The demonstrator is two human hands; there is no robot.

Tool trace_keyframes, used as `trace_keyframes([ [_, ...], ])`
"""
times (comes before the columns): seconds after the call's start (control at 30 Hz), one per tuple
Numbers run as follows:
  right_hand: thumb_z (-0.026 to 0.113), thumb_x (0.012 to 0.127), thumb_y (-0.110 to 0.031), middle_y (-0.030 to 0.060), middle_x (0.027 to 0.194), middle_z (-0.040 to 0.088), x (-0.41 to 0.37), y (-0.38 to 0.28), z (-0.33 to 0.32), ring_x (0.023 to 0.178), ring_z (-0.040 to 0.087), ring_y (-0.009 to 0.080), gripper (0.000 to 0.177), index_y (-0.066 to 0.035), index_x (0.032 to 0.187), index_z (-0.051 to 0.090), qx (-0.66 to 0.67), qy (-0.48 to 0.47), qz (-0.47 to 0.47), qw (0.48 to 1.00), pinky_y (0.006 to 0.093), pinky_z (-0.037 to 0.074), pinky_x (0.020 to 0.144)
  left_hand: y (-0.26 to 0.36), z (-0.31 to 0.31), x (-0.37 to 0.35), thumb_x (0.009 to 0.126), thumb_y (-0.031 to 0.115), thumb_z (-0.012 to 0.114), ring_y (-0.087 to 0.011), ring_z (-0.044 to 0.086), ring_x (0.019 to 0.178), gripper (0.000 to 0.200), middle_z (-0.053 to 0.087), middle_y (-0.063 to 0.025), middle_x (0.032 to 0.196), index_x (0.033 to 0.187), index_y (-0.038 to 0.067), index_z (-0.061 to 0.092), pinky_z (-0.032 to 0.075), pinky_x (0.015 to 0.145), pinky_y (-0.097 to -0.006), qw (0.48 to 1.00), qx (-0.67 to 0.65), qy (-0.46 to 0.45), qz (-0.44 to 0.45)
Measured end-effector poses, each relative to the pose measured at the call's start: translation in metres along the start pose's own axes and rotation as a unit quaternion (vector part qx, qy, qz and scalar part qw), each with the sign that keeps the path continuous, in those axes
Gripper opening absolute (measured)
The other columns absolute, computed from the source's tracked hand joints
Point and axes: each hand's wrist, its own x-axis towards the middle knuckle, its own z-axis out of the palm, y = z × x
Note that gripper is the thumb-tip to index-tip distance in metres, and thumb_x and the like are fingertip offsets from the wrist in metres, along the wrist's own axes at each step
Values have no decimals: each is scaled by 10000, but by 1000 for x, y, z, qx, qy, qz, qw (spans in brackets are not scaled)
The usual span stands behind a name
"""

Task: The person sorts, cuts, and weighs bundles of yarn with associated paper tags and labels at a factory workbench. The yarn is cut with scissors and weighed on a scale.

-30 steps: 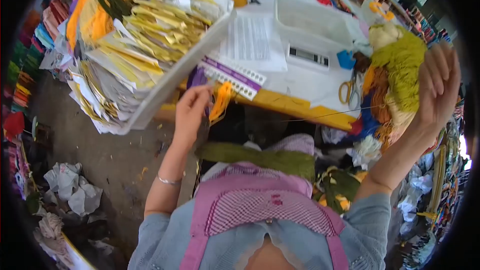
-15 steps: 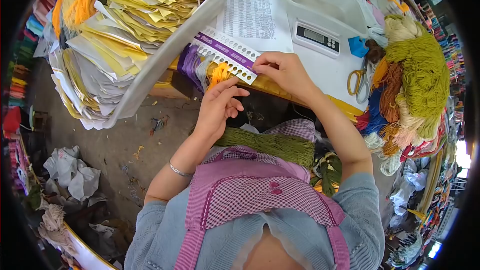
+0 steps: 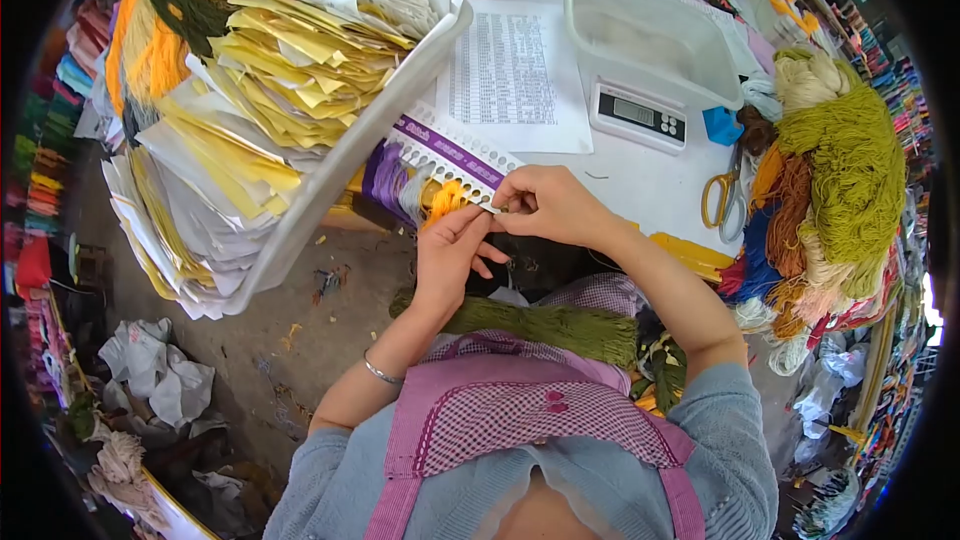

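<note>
A white and purple thread card (image 3: pixel 452 152) with punched holes lies at the table's near edge. Purple thread (image 3: pixel 385 178), grey thread (image 3: pixel 411 198) and orange thread (image 3: pixel 443 202) hang from its holes. My right hand (image 3: pixel 555 205) pinches at the card's lower right end, thumb and forefinger together. My left hand (image 3: pixel 450 258) is just below the orange thread, its thumb and forefinger closed against the right fingertips, the other fingers loosely curled. Whatever lies between the left fingertips is too small to make out. Across my lap rests a hank of olive-green thread (image 3: pixel 540 332).
A plastic bin (image 3: pixel 345 165) packed with paper envelopes stands left of the card. Behind are a printed sheet (image 3: pixel 505 65), a digital scale (image 3: pixel 638 115) and a clear tray (image 3: pixel 650 35). Scissors (image 3: pixel 722 202) and heaped coloured yarn (image 3: pixel 840 160) sit at the right.
My right hand has shifted left along the card's lower edge. My left hand has come up to meet it, its thumb and forefinger closing. The camera view has tilted slightly.
</note>
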Motion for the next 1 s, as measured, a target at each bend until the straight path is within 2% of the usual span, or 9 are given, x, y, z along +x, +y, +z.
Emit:
trace_keyframes([
  [0.17, 761, 758, -193, 65, 717, 647, 1, 0, -1, 644, 590, 119, 246, 3, 870, 663, 43, -6, 37, 998, 257, 465, 591, 4, 2, 4, 928, 98, 598, -136, 675, 624, 174, 695, -85, 882, 1033, -33, 642, 485, 459, -196, 999, 21, 16, -24],
  [0.47, 750, 762, -149, 15, 711, 615, -1, 1, -1, 622, 523, 78, 199, -21, 891, 670, 35, -13, 33, 999, 228, 418, 565, 2, 0, 5, 908, 113, 628, -127, 667, 601, 142, 699, -78, 845, 971, -11, 657, 479, 462, -185, 998, 17, 33, -49],
  [0.6, 743, 757, -138, 31, 738, 627, -1, 9, 3, 622, 540, 92, 197, -24, 899, 668, 28, 5, 3, 1000, 233, 436, 573, 11, -15, -5, 899, 99, 621, -138, 670, 716, 138, 689, -94, 904, 980, -8, 656, 502, 584, -215, 997, 43, 35, -51],
  [0.67, 740, 756, -134, 35, 744, 629, -2, 12, 3, 623, 546, 97, 195, -26, 901, 667, 34, 7, 1, 999, 234, 441, 576, 12, -21, -10, 876, 46, 613, -136, 624, 790, 78, 643, -98, 959, 931, -2, 639, 486, 644, -235, 994, -101, 8, 27],
  [0.77, 757, 716, -164, 93, 778, 662, -3, 6, 1, 688, 647, 205, 254, -28, 892, 634, 0, -6, 12, 1000, 305, 503, 628, 32, -30, -12, 897, 47, 481, -172, 546, 751, 94, 583, -107, 912, 915, 16, 568, 445, 636, -297, 921, -336, -187, -64],
  [0.8, 764, 713, -168, 91, 797, 657, -3, 4, -1, 711, 646, 220, 322, -41, 959, 600, -23, -18, 18, 999, 321, 503, 650, 36, -27, -13, 916, 58, 417, -169, 575, 669, 242, 609, -131, 830, 1081, -2, 584, 438, 558, -270, 925, -328, -178, -66],
  [0.9, 771, 713, -173, 85, 810, 638, -6, 1, 3, 742, 640, 250, 460, -68, 1084, 520, -37, 3, 24, 999, 354, 498, 675, 53, -4, -9, 978, 161, 487, -121, 535, 419, 419, 619, -95, 614, 1378, 40, 468, 342, 372, -196, 980, -34, -128, -149],
  [0.97, 771, 716, -173, 82, 803, 624, -7, 3, 7, 751, 634, 266, 527, -82, 1141, 473, -28, 35, 24, 999, 370, 492, 679, 45, 12, 2, 975, 183, 516, -108, 489, 373, 416, 568, -53, 540, 1370, 60, 476, 318, 347, -200, 975, 131, -128, -125],
  [1.0, 770, 717, -183, 80, 782, 610, -6, 5, 8, 737, 627, 279, 557, -85, 1162, 450, -40, 40, 10, 998, 381, 484, 661, 44, 16, 6, 948, 168, 575, -79, 500, 420, 337, 574, -24, 578, 1264, 52, 557, 330, 376, -189, 970, 115, -150, -151],
])
